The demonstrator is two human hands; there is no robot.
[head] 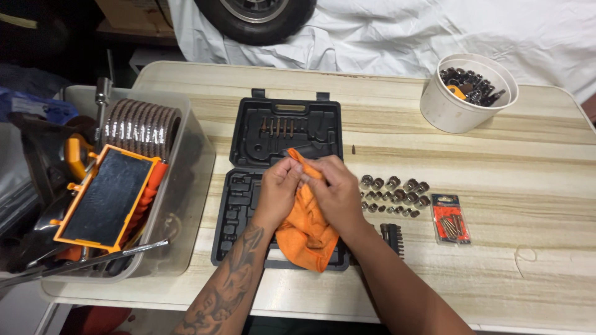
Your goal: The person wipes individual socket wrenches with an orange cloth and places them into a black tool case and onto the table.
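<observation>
Head view over a pale wood-grain desk (372, 105). At the centre, an orange cloth (305, 232) is gripped by both hands above an open black moulded tool case (282, 133). The left hand (277, 189) is closed, its fingers curled around the upper part of the cloth; the right hand (335, 192) is likewise closed on the cloth, thumb and fingers pinched against those of the left. Whether a small part is wrapped inside the cloth cannot be told. The lower part of the cloth is draped over the near half of the case, toward 6 o'clock.

At 3 o'clock from the hands, a cluster of metal sockets (394, 195) is laid out in rows on the desk. Just beyond them, further toward 3 o'clock, a small blister pack of bits (451, 218) is seen. A strip of dark bits (393, 237) lies at 4 o'clock, beside the right forearm. At 1 o'clock, near the far edge, a white tub (462, 99) filled with dark sockets is placed. At 9 o'clock, a clear plastic bin (186, 186) holds a stack of abrasive discs (141, 127) and an orange-framed case (105, 198).
</observation>
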